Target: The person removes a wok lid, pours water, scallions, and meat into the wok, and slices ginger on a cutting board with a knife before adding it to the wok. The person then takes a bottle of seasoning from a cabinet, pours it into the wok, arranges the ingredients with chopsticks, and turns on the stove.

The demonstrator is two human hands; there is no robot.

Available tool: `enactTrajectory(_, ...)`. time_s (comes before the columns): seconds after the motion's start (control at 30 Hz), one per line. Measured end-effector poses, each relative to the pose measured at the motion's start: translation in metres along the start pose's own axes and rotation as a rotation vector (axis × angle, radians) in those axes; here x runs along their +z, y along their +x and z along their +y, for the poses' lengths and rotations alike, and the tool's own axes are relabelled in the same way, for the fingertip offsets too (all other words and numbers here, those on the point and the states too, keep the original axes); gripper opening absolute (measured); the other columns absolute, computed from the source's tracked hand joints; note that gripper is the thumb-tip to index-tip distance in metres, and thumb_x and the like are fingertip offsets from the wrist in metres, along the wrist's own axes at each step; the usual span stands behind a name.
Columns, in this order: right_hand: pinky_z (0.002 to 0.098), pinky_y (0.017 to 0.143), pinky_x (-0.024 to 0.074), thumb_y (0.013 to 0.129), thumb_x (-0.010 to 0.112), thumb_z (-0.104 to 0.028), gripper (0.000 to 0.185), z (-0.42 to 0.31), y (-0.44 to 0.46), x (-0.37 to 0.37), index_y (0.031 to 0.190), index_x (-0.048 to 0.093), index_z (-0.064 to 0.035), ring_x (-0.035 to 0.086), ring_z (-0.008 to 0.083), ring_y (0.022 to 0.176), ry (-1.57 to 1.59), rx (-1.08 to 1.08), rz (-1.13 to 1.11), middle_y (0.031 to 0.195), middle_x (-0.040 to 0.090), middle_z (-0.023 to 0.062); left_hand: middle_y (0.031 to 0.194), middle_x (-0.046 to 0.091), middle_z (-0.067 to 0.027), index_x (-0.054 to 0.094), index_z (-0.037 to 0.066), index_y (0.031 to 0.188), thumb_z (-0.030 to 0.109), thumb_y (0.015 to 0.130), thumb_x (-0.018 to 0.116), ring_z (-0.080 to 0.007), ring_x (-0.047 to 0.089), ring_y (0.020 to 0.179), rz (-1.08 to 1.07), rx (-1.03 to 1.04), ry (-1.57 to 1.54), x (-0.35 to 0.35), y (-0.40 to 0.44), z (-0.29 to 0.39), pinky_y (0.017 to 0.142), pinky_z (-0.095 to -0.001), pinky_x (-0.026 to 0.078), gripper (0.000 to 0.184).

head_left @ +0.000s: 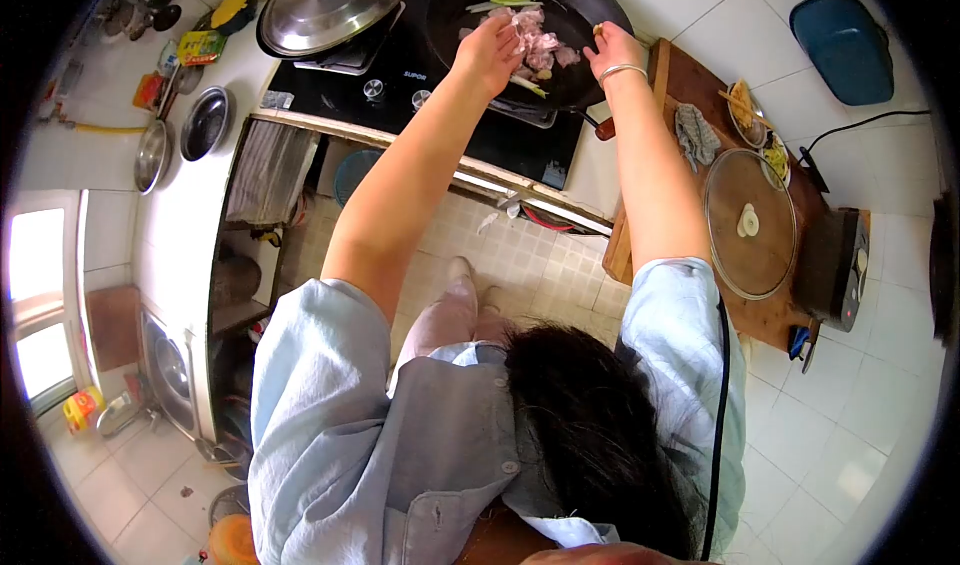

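A dark wok (590,10) sits on the black cooktop, holding pale pink raw meat pieces (537,40) and lengths of green onion (515,1). My left hand (488,57) reaches over the wok's left side, right by the meat, its fingers stretched out and slightly bent. I cannot tell whether its fingertips touch the meat. At the wok's right rim is my right hand (614,53), thumb and fingers pinched together around a small brownish bit too small to name. A bracelet circles that wrist. The wok's handle (604,129) points down to the right, below this hand.
Left of the wok stands a lidded pan (330,10) on the cooktop (395,87). Metal bowls (206,125) line the left counter. On the wooden board at right lie a round glass lid (750,250), a grey cloth (696,135) and bowls of food (745,115).
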State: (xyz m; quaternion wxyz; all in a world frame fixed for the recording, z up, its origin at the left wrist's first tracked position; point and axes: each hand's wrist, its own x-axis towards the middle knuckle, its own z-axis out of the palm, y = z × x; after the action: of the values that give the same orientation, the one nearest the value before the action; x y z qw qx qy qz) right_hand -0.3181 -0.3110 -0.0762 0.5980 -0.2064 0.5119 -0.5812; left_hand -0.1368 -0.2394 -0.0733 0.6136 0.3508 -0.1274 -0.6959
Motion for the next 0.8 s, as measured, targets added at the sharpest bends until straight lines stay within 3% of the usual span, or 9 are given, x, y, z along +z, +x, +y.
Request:
enactTrajectory(0.03,0.0527,0.109,0.0166,0.09,0.053,-0.023,0.047,-0.001,-0.003,-0.002,0.131,0.041,-0.004,0.029,0.022,0.135,0.023,-0.013,-0.053,0.142,0.038,0.0081,0.14,0.036,-0.0157,0.04,0.0,0.131,0.025,0.094,0.049,-0.0302,0.032,0.131,-0.013,0.017,0.018,0.002,-0.005,0.0,0.109,-0.0455,0.025,0.046)
enactTrajectory(0.13,0.0508,0.11,0.0142,0.092,0.048,-0.036,0.056,-0.012,-0.024,-0.001,0.139,0.034,-0.0081,0.023,0.022,0.137,-0.076,-0.071,-0.118,0.147,0.031,0.0075,0.142,0.035,-0.0124,0.04,0.006,0.133,0.032,0.095,0.046,-0.0293,0.03,0.133,-0.057,0.079,0.105,0.012,-0.029,0.008,0.11,-0.0477,0.02,0.047)
enactTrajectory(0.17,0.0496,0.11,0.0126,0.091,0.044,-0.046,0.063,-0.015,-0.028,-0.004,0.142,0.03,-0.0121,0.019,0.0246,0.139,-0.119,-0.071,-0.161,0.149,0.026,0.0093,0.143,0.035,-0.0118,0.039,0.007,0.134,0.034,0.095,0.045,-0.0293,0.03,0.133,-0.078,0.108,0.153,0.016,-0.038,0.012,0.11,-0.0484,0.019,0.048)
enactTrajectory(0.3,0.0511,0.11,0.0135,0.09,0.046,-0.049,0.065,-0.023,-0.05,-0.003,0.141,0.031,-0.0127,0.02,0.0309,0.137,-0.045,-0.044,-0.295,0.147,0.027,0.0134,0.145,0.031,-0.0107,0.032,0.009,0.14,0.037,0.093,0.049,-0.0266,0.031,0.133,-0.134,0.16,0.209,0.018,-0.047,0.012,0.107,-0.0456,0.022,0.058)
enactTrajectory(0.37,0.0511,0.109,0.0152,0.09,0.048,-0.048,0.063,-0.027,-0.062,-0.001,0.14,0.034,-0.0122,0.024,0.0301,0.135,-0.057,-0.064,-0.313,0.145,0.031,0.0131,0.146,0.03,-0.0127,0.029,0.009,0.142,0.037,0.092,0.05,-0.0267,0.031,0.133,-0.256,0.216,0.153,0.007,-0.034,0.003,0.106,-0.0466,0.026,0.061)
enactTrajectory(0.47,0.0511,0.103,0.0264,0.087,0.056,-0.04,0.058,-0.009,-0.048,-0.011,0.134,0.04,-0.0103,0.039,0.0266,0.125,-0.238,-0.106,-0.247,0.138,0.042,0.0118,0.139,0.041,-0.0143,0.041,0.011,0.136,0.044,0.088,0.052,-0.0323,0.036,0.128,-0.002,0.008,0.106,-0.005,-0.022,0.006,0.101,-0.0441,0.035,0.059)
enactTrajectory(0.5,0.0504,0.102,0.0287,0.088,0.055,-0.039,0.057,-0.007,-0.047,-0.014,0.134,0.04,-0.0095,0.041,0.0267,0.124,-0.153,-0.094,-0.26,0.137,0.043,0.0116,0.147,0.03,-0.0134,0.027,0.012,0.143,0.045,0.092,0.046,-0.0314,0.032,0.131,-0.089,0.05,0.026,-0.006,-0.034,0.01,0.106,-0.0464,0.027,0.064)
enactTrajectory(0.63,0.05,0.102,0.0318,0.091,0.047,-0.032,0.051,-0.003,-0.083,-0.012,0.132,0.039,-0.0029,0.04,0.0288,0.126,0.07,-0.068,-0.36,0.137,0.042,0.0145,0.147,0.028,-0.0132,0.026,0.013,0.144,0.043,0.093,0.045,-0.0313,0.027,0.134,-0.2,0.105,-0.09,-0.02,-0.082,0.021,0.107,-0.0454,0.024,0.062)
enactTrajectory(0.8,0.0525,0.104,0.0315,0.09,0.045,-0.025,0.049,0.031,-0.166,0.012,0.131,0.037,-0.0002,0.039,0.0309,0.127,0.169,0.02,-0.51,0.136,0.039,0.0196,0.147,0.03,-0.0119,0.029,0.014,0.143,0.043,0.093,0.045,-0.0269,0.027,0.136,-0.129,0.238,-0.101,-0.061,-0.137,0.027,0.108,-0.0458,0.024,0.06)
